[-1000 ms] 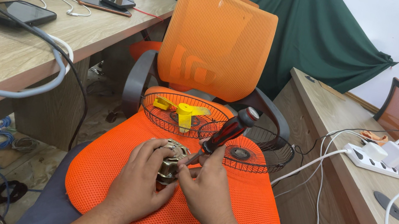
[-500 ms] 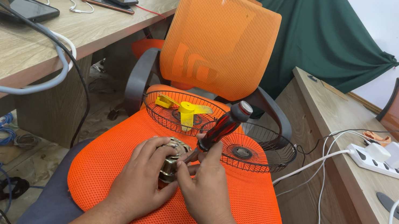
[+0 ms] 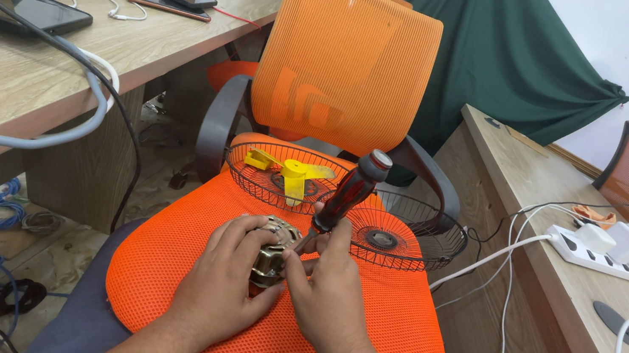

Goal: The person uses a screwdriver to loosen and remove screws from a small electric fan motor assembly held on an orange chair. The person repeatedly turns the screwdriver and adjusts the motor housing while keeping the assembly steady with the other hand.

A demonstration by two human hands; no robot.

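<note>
Orange mesh chair seat (image 3: 356, 330) as work surface, benches either side. Left hand (image 3: 222, 285) closed round a small fan motor (image 3: 272, 257), holding it on the seat. Right hand (image 3: 329, 291) grips a red-black screwdriver (image 3: 346, 195), tip down at the motor's top. Wire fan guards (image 3: 408, 232) and yellow blade (image 3: 299, 176) lie behind. Looks like a screw being worked; tip needs to stay seated, motor steady.
</note>
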